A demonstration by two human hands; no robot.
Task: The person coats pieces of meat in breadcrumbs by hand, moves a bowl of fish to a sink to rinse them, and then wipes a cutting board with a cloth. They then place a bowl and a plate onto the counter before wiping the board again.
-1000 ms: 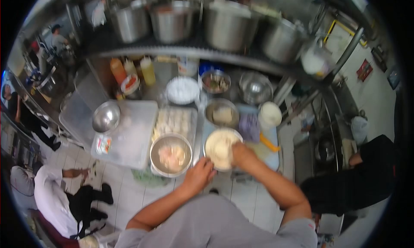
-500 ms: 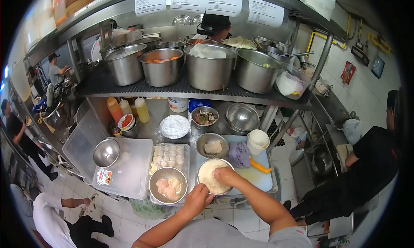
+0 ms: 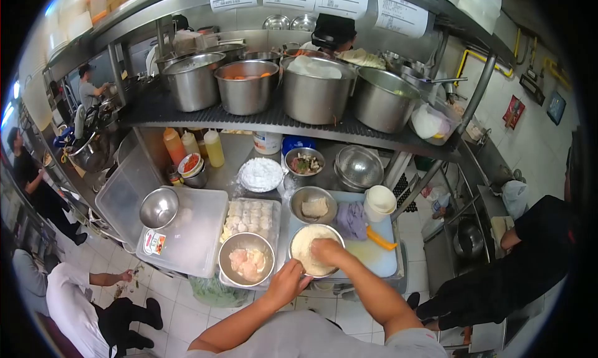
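Observation:
A metal bowl (image 3: 341, 236) of pale crumbs (image 3: 303, 241) stands at the front of the counter. My left hand (image 3: 289, 282) grips its near rim, thumb and fingers closed there. Inside the bowl, my right hand (image 3: 328, 251) presses down into the crumbs with curled fingers; the fingertips are hidden, and so is anything under them. Just left stands a metal bowl (image 3: 223, 264) with pale pink raw meat pieces (image 3: 247, 263). Behind the crumbs, another metal bowl (image 3: 294, 199) holds a crumb-coated piece (image 3: 315, 207).
A tray of pale round pieces (image 3: 249, 218), a plate of white powder (image 3: 260, 174) and a clear lidded box (image 3: 202, 233) lie leftward. A purple cloth (image 3: 352, 221) and an orange-handled tool (image 3: 381, 238) lie right. Large pots (image 3: 317, 96) line the shelf above. A person in black (image 3: 517, 258) stands at right.
The camera view has shifted slightly, moving the counter a little right and the front bowls slightly up in the picture. My right hand stays in the crumbs, my left on the rim.

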